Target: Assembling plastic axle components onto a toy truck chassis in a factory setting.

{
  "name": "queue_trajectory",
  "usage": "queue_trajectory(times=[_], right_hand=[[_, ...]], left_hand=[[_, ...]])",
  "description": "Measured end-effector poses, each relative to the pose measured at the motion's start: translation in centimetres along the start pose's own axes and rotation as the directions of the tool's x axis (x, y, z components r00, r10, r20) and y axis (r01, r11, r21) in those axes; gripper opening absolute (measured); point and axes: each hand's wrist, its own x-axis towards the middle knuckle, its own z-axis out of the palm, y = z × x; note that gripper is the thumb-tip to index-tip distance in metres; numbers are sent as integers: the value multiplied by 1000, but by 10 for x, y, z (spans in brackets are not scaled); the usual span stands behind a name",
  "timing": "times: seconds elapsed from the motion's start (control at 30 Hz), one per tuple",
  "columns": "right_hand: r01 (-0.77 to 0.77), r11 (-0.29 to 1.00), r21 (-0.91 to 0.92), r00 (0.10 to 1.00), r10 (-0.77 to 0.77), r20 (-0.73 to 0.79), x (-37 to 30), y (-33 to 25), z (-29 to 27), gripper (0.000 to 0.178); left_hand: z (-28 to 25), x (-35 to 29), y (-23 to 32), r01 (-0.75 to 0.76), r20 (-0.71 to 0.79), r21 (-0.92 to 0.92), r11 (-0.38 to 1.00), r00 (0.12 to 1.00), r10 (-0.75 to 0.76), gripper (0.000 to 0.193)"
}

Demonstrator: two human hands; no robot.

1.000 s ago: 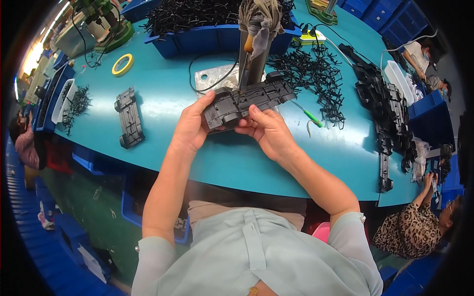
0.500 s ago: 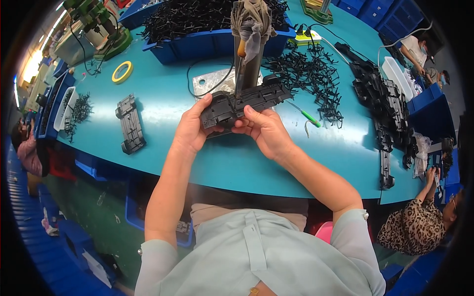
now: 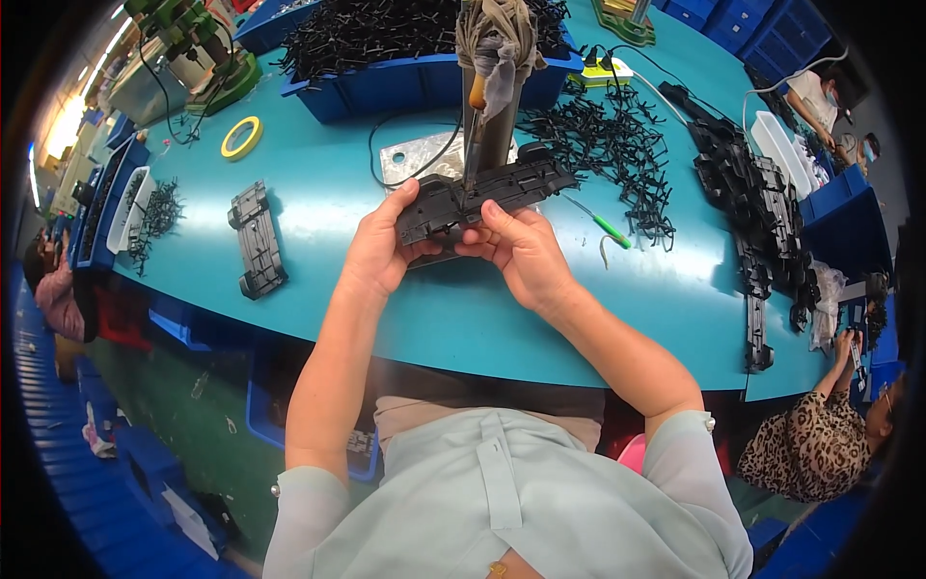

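Between both hands I hold a black plastic toy car chassis point(image 3: 511, 187) with wheels, tilted up at its right end. My left hand point(image 3: 383, 241) grips its left end, thumb on top and fingers beneath. My right hand point(image 3: 521, 249) closes on its near edge around the middle, thumb on top. The tip of a soldering iron point(image 3: 474, 145), fixed upright on a cloth-wrapped post point(image 3: 499, 101), meets the chassis or hovers just over it; I cannot tell which. Behind the chassis, a metal plate point(image 3: 405, 157) lies at the post's foot. Another chassis point(image 3: 257, 239) rests at the left.
A blue bin point(image 3: 386, 95) of small black parts stands at the back. More black parts point(image 3: 617, 145) lie loose to the right, near a green-handled tool point(image 3: 610, 230). Several chassis point(image 3: 762, 212) are piled at far right. Yellow tape point(image 3: 241, 138) lies left. Other people sit around.
The chassis stays in both hands under the iron, with only a very slight shift. The whole view has drifted a little; nothing is let go.
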Motion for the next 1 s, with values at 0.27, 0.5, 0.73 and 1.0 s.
queue_trajectory(times=[0.27,0.5,0.73,1.0], right_hand=[[4,999,36,1000,-4,-14,1,1,0,25],[9,999,34,1000,-8,-24,1,2,1,25],[17,999,38,1000,-16,-19,1,2,2,24],[21,999,40,1000,-21,-12,0,1,3,24]], left_hand=[[-1,1,0,6,6,7,1000,1000,-6,38],[0,1,0,-4,-9,11,1000,1000,4,38],[0,1,-1,-7,-16,2,1000,1000,7,38],[1,2,-2,-2,-26,-11,1000,1000,1,38]])
